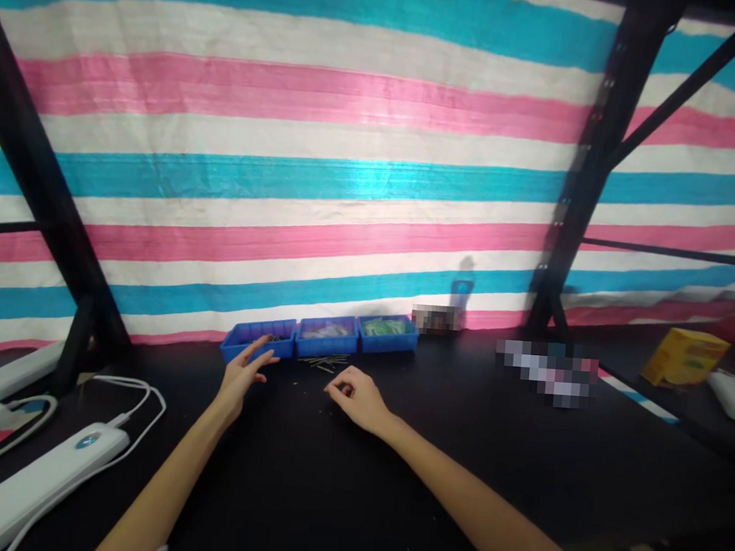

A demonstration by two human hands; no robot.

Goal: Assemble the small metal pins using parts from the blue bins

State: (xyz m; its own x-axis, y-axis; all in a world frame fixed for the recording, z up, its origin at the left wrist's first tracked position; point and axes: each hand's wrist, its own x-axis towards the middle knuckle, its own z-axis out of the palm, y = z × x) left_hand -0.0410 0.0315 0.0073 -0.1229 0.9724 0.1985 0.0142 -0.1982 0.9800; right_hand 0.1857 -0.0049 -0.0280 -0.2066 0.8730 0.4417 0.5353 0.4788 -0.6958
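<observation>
My left hand (246,374) hovers with fingers spread at the front of the left blue bin (230,346), which has small dark pieces in it. Close to the table, my right hand (359,397) has its thumb and fingertips pinched together; whatever they hold, if anything, is too small to make out. Several thin yellowish sticks (320,362) lie loose between the hands, just before the bins. The middle blue bin (328,348) contains clear plastic packets (326,330). Green-and-clear packets (386,327) fill the right blue bin (388,344).
A white power strip (38,487) with a looping cable (156,412) lies at the left on the black table (302,489). Black metal posts (593,157) rise on both sides. A striped sheet (349,182) hangs behind. To the far right stands a yellow box (682,358).
</observation>
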